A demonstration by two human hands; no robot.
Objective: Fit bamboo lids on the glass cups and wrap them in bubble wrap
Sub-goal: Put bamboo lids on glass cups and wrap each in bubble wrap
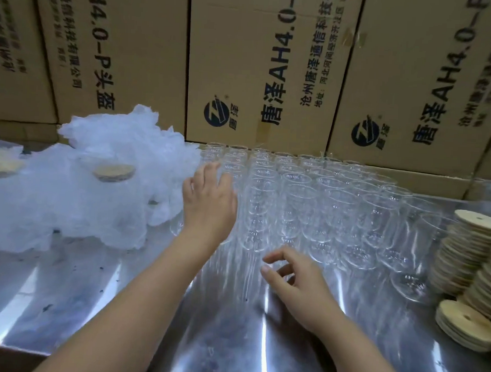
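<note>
Here, left hand (209, 201): released, fingers stretched over the glass cups (323, 207) ahead.
Right hand (293, 282): loosely curled, holding nothing.
Bamboo lids (468, 254): stacked to its right.
Bubble wrap (82, 183): heaped left of left hand.

A shiny metal tabletop (217, 326) fills the lower half of the view, with bright streaks of light reflected along it. Small dark specks (47, 307) lie on its left part. Tall brown cardboard boxes (259, 58) stand side by side against its far edge like a wall, printed with large dark characters and a round logo (216, 114). At the lower left corner, below the tabletop's edge, is what may be more cardboard (2, 358).
</note>
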